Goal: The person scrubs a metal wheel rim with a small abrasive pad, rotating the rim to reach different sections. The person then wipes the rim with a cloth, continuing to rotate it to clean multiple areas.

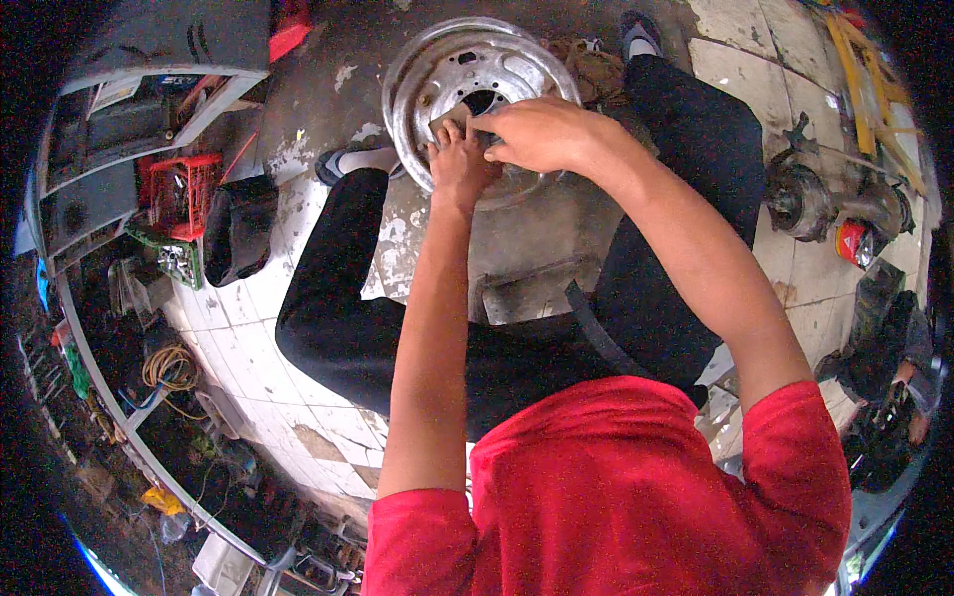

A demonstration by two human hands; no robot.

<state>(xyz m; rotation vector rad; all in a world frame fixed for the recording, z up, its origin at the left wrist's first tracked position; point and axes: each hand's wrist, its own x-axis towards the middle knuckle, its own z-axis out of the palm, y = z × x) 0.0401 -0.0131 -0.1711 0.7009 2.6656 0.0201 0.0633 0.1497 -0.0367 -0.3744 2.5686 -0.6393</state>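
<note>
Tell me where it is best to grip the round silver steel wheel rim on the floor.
Probably at the outer lip of the round silver steel wheel rim, from its upper-left side: it lies flat, that edge is bare, and the left hand and right hand cover the near side.

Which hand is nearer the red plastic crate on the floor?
Left. The left hand rests on the silver steel wheel rim, closer to the red plastic crate; the right hand lies further right.

Both forearms extend forward from the lower edge, bare below short red sleeves. Left hand (459, 159): palm down, fingers bent, wrist straight. Right hand (539, 132): fingers curled inward, wrist angled leftward, touching the left hand. Elbows bent; the hands meet between the knees.
</note>
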